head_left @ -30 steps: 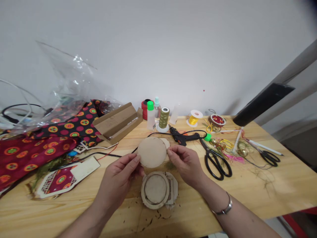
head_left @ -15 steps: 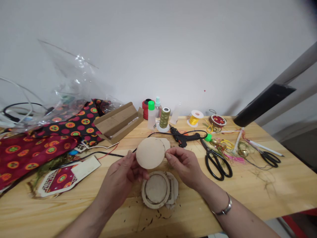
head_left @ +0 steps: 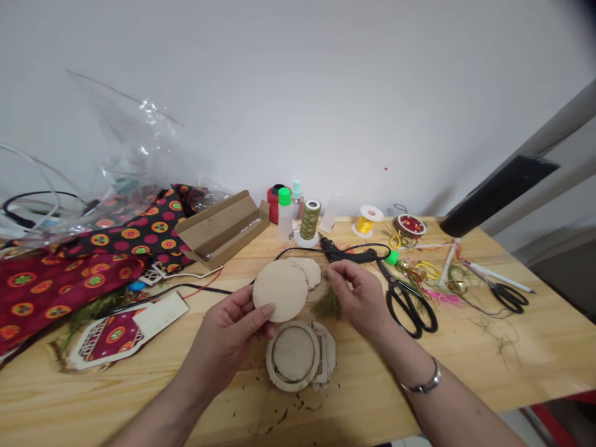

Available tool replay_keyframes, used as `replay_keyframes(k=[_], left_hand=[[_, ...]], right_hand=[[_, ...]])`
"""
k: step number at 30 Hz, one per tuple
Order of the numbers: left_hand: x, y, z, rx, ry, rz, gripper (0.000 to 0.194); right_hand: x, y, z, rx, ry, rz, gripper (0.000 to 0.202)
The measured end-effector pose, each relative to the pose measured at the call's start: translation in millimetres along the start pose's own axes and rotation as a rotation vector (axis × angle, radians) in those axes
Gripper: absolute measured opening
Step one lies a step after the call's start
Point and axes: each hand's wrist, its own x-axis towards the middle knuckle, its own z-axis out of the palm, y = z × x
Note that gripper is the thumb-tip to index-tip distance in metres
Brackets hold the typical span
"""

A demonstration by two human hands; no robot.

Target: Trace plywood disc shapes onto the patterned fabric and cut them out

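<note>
My left hand (head_left: 233, 329) grips a pale round wooden piece (head_left: 281, 292), thumb on its face and fingers behind. A smaller scalloped piece (head_left: 310, 272) sticks out at the disc's upper right. My right hand (head_left: 356, 292) is closed, its thumb and index finger pinched at the top of a green-brown tassel (head_left: 327, 304) that hangs to the right of the disc. Below both hands, a round wooden frame (head_left: 293, 356) lies on the table, with an angular wooden piece (head_left: 328, 354) under its right side.
Black scissors (head_left: 410, 304), a glue gun (head_left: 349, 253) and thread spools (head_left: 310, 222) lie beyond my hands. An open cardboard box (head_left: 223, 230) and patterned fabric (head_left: 69, 279) are at left, a black roll (head_left: 498, 195) at right.
My right hand has moved away from the disc, and the tassel now shows beside it. My left thumb now rests on the disc's face, and more of the scalloped piece is visible.
</note>
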Motion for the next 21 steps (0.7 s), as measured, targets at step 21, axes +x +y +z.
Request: replay_keyframes(k=[21], left_hand=[[4.3,-1.5,-5.8,0.050,0.168,0.053,0.030]], right_hand=[[-33.8,-82.4,-28.7,-0.186,-0.928,-0.105,0.020]])
